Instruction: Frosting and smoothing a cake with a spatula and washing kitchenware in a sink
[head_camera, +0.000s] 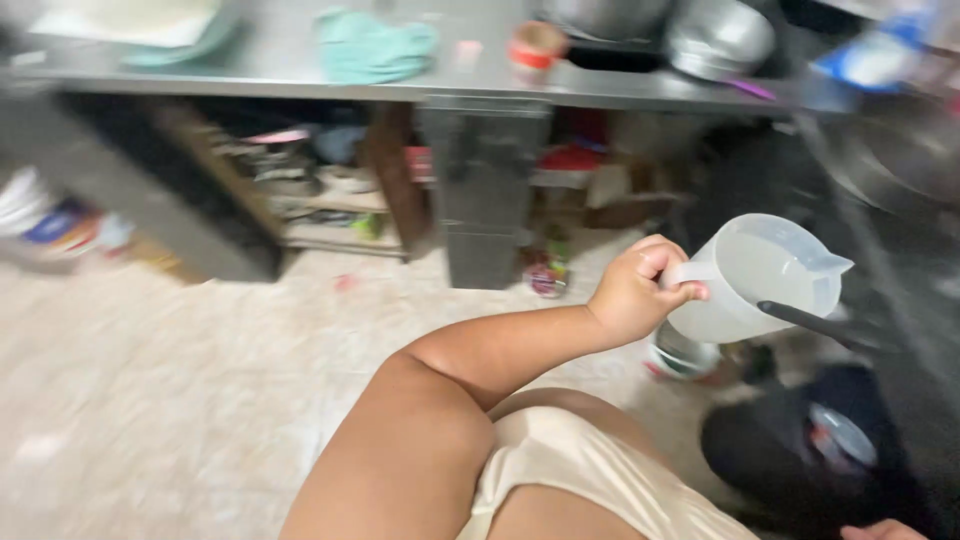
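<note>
Gripping handle of translucent plastic jug (752, 278), left hand (637, 292) wrapped tight; right hand (882, 530) barely peeking bottom corner, grip can't tell. Steel counter (300, 85) behind.

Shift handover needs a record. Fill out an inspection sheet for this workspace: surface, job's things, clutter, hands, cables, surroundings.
Surface: grey metal counter along the top; pale floor below, blurred.
Job's things: translucent plastic jug with handle and spout, held upright; contents cannot be told.
Clutter: teal cloth, red-and-white roll and metal bowl on the counter; small items on the under-counter shelves; a black bag on the floor.
Hands: left hand gripping the jug's handle; right hand barely showing at the bottom edge, grip cannot be told.
Cables: nothing seen.
Surroundings: dark pan at right, its handle crossing in front of the jug; picture motion-blurred.
</note>
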